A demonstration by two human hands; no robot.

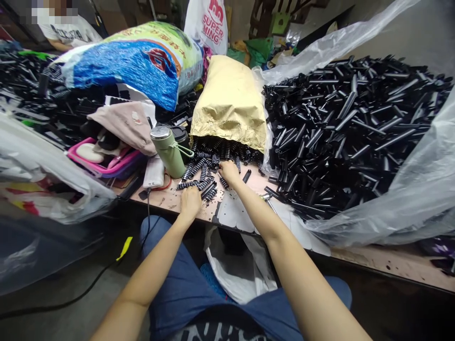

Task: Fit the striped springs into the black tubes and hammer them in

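My left hand (191, 201) is closed at the table's front, fingers curled down among black ribbed pieces; what they grip is hidden. Against its fingertips lies a ribbed piece with pale bands (187, 184). Smooth black tubes (209, 190) lie just right of it. Farther forward, my right hand (228, 171) is closed at the edge of the ribbed pile (204, 155), its fingertips hidden too. One ribbed piece (223, 183) shows right below those fingers. The pile spills from the mouth of a yellow paper sack (231, 104) lying on its side.
A green flask (168, 151) and a white power bank (154, 173) with a cable stand left of my left hand. A pink basket (117, 166) is beyond them. Black tubes (341, 128) heap up at right in clear plastic. A person (69, 28) sits at far left.
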